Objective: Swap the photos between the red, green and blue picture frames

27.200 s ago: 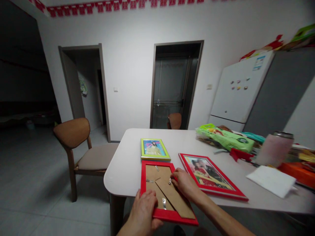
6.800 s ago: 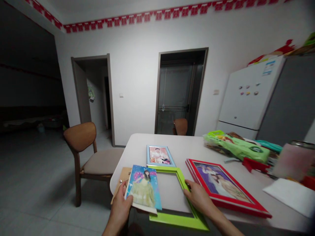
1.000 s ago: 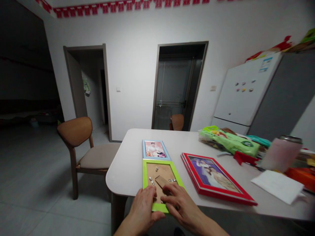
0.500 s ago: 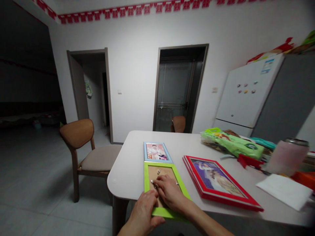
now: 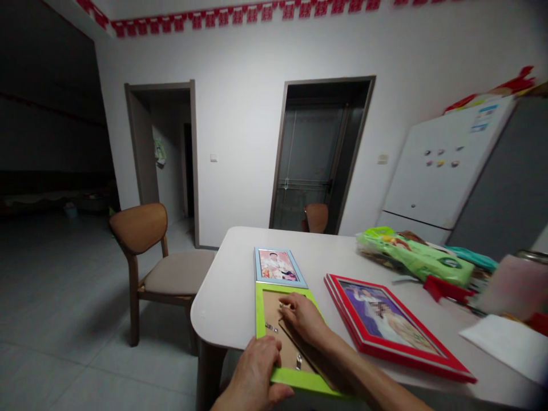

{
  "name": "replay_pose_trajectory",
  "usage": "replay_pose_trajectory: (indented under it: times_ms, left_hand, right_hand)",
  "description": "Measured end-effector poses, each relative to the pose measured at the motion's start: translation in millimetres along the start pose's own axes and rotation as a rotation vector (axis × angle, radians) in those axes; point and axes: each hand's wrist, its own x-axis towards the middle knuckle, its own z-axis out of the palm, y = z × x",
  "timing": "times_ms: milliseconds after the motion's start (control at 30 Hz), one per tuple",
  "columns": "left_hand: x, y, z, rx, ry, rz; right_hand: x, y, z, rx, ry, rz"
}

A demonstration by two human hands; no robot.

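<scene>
A green picture frame (image 5: pixel 260 311) lies face down at the table's near edge, its brown backing board (image 5: pixel 270 311) showing. My left hand (image 5: pixel 259 365) grips its near left corner, fingers on the rim and thumb at the front edge. Over the board, my right hand (image 5: pixel 303 319) is closed, its fingertips pinching at a small metal clip (image 5: pixel 281 306) near the far end. Two more metal clips show on the board, one of them a left clip (image 5: pixel 271 327) and the other a near clip (image 5: pixel 298 361). A dark slanting edge beneath my right hand is partly hidden.
Beyond the green frame lies a light blue picture frame (image 5: pixel 303 279). Stacked red picture frames (image 5: pixel 368 337) sit to the right on the white table (image 5: pixel 231 285). Further right are a green package (image 5: pixel 440 264), a pinkish jar (image 5: pixel 511 285) and white paper (image 5: pixel 509 345). A chair (image 5: pixel 177 274) stands left.
My right hand has moved from the left clip toward the far end of the board, uncovering the left and near clips. My left hand stays on the corner. The view has shifted slightly.
</scene>
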Motion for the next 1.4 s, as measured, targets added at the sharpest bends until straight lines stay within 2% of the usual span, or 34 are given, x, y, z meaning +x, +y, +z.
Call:
replay_pose_trajectory:
  times_ms: [133,300,433,533,667,767,900,1000,1067,1100,1133,1200,1267,1333,1400]
  left_hand:
    - [-0.2,-1.3,0.4,-0.005,-0.017,0.018]
    - [-0.3,3.0,-0.2,0.003,-0.058,0.005]
    - [0.2,8.4,-2.8,0.014,-0.132,-0.032]
    - [-0.3,10.1,-8.7,0.032,-0.144,-0.049]
    - [1.7,8.3,-11.0,0.087,-0.170,-0.041]
    - [10.6,6.9,6.3,0.135,-0.133,0.025]
    - [23.8,10.0,36.4,0.174,-0.130,0.060]
    - [24.8,18.3,34.6,0.136,-0.168,0.090]
    - [24.2,30.2,22.2,0.044,-0.097,0.142]
    - [24.8,38.7,15.1,-0.033,-0.003,0.150]
    - [26.2,49.0,8.5,-0.134,0.100,0.140]
    - [31.9,72.1,-1.3,-0.391,0.296,0.043]
    - [40.5,93.3,-6.5,-0.665,0.406,-0.045]
    - [51.2,107.1,-9.4,-0.881,0.464,-0.066]
    - [63.5,112.2,-9.9,-1.027,0.495,-0.066]
  right_hand:
    - [22.8,17.2,6.8,0.000,-0.054,0.092]
    - [41.0,21.6,18.2,0.027,-0.095,0.205]
    - [48.4,20.0,14.6,0.067,-0.064,0.263]
    - [47.6,16.5,7.2,0.102,-0.029,0.289]
    - [42.8,6.9,-6.0,0.154,0.015,0.300]
    - [35.0,4.0,-19.8,0.194,0.041,0.289]
    - [6.2,22.4,-41.5,0.248,0.067,0.274]
    - [-29.1,40.2,-51.1,0.550,0.235,0.388]
    - [-52.8,39.2,-46.7,0.851,0.335,0.493]
    - [-62.6,33.2,-40.5,0.984,0.344,0.526]
    - [-70.3,23.9,-32.5,1.102,0.296,0.529]
    - [-78.6,0.3,-15.7,1.288,0.209,0.518]
    - [-79.4,-18.8,-8.1,1.459,0.239,0.467]
    - [-77.3,-21.2,-18.0,1.562,0.318,0.438]
    - [-75.5,-1.6,-45.4,1.506,0.405,0.447]
